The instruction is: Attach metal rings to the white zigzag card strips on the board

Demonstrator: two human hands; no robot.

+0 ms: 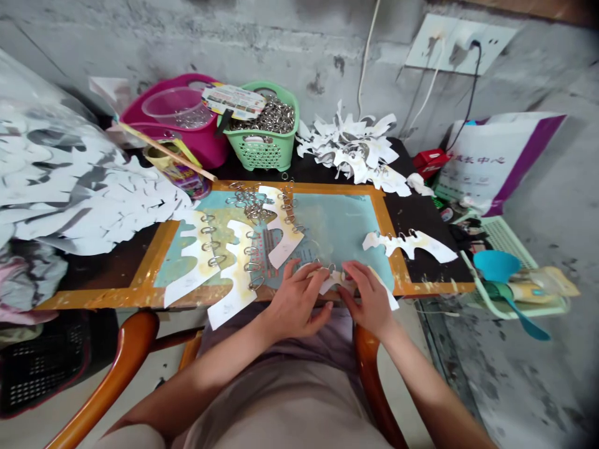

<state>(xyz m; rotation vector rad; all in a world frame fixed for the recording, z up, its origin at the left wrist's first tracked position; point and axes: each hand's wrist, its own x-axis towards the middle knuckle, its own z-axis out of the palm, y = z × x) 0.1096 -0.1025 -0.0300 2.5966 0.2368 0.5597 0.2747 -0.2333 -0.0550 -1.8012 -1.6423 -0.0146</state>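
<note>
My left hand (298,300) and my right hand (369,298) are close together at the table's front edge, both closed on a white cut-out strip (333,283). Metal rings show along that strip's upper edge, and the fingers cover much of it. To the left lie similar notched strips, one at the far left (196,255), one nearer (238,265) and one further back (283,234), each with metal rings along one side and yellowish stains. Another ringed strip (412,243) lies on the right. Loose metal rings (253,202) are heaped behind the strips.
At the back stand a magenta basket (206,144) and a green basket (264,153) of metal rings. A can (187,174) has a stick across it. White cut-outs are piled at the back right (355,146) and left (93,199). A pale green tray (528,308) holds a blue scoop (496,267).
</note>
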